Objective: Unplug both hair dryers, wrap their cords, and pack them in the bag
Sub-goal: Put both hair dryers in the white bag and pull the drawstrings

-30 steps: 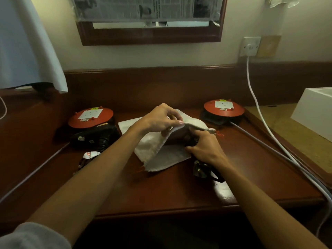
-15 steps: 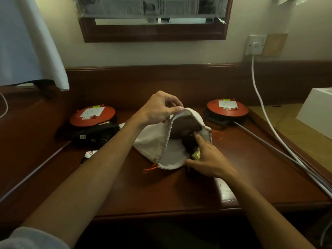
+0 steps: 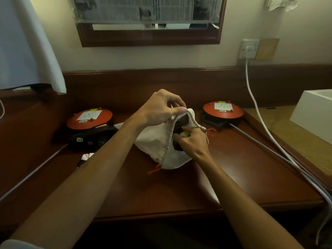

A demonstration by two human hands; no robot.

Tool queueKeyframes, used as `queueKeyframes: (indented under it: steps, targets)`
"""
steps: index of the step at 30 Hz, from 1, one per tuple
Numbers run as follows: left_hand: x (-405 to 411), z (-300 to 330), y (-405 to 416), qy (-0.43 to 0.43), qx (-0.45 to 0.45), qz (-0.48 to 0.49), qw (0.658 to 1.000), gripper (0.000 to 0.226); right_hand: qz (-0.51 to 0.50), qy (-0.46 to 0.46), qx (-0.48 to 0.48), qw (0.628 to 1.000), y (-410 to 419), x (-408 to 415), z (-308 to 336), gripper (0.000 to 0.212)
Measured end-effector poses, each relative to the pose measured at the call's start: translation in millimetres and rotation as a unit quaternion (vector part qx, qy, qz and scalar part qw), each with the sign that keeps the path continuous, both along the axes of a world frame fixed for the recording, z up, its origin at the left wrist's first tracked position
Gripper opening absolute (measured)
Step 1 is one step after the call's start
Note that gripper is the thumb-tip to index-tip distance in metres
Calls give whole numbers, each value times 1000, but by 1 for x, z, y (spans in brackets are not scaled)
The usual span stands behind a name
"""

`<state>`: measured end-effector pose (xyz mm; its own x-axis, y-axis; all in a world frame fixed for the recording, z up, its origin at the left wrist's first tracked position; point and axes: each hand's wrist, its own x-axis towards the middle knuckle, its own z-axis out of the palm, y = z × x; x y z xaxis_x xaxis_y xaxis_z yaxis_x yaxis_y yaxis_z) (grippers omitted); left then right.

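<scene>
A white drawstring bag (image 3: 154,142) lies on the dark wooden desk (image 3: 242,168) with its mouth facing right. My left hand (image 3: 161,108) pinches the upper rim and lifts it, so the mouth gapes. My right hand (image 3: 190,142) reaches into the opening, its fingers on a dark hair dryer (image 3: 179,128) that sits mostly inside; a yellowish tag shows by the fingertips. A second black hair dryer (image 3: 91,137) lies on the desk to the left of the bag, partly behind my left forearm.
Two round orange cable reels (image 3: 89,116) (image 3: 222,108) flank the bag. Grey cables run off both sides of the desk. A white cord (image 3: 251,94) hangs from the wall socket (image 3: 248,49). A white box (image 3: 316,112) stands at the right.
My left hand raised the bag's rim and opened the mouth wider. The right hand went from the desk beside the bag into the opening, pushing the dark dryer further in.
</scene>
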<state>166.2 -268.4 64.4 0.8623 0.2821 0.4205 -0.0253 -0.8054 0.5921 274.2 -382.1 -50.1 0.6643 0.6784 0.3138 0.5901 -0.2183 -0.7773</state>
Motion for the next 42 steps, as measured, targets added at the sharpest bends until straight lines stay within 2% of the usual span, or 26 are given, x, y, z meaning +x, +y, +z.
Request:
queueKeyframes:
  steps: [3,5,8,10,13,16,23,29,32,36,37,39,41,42]
  targets:
    - [-4,-1,7,-27,15,25,999,11,106,49,-47,992,-3,17,-9,73]
    - [-6,0,11,-46,4,32,998,8,194,55,-122,972,-15,25,-9,85]
    - [-5,2,14,-54,-4,32,998,7,200,-5,-185,962,-28,38,-11,97]
    - [-2,2,13,-49,-7,30,998,8,173,-54,-175,968,-29,39,-9,86]
    - [1,0,10,-45,-8,22,999,8,117,-162,-165,966,-22,31,-8,50]
    - [3,-1,8,-47,-2,19,999,8,24,-229,-187,955,-14,24,-13,41]
    - [3,-6,9,-39,-9,17,999,10,-119,-176,-120,970,-8,31,-22,36]
    - [3,-11,13,-12,-36,5,999,13,-126,-206,-126,962,-6,31,-28,24]
    - [1,-19,15,14,-53,6,998,21,-72,-218,-163,959,-12,30,-30,21]
    - [7,-52,23,46,-45,102,993,37,40,-160,-213,963,-35,18,-19,17]
    - [10,-65,25,68,-37,138,987,40,81,-138,-201,966,-43,15,-14,17]
    - [17,-94,27,155,-8,201,967,54,133,-86,-106,982,-56,12,2,15]
    - [21,-123,23,256,21,215,942,67,110,-67,16,992,-64,14,18,14]
    - [21,-136,20,297,37,206,932,73,73,-89,66,991,-65,17,24,12]
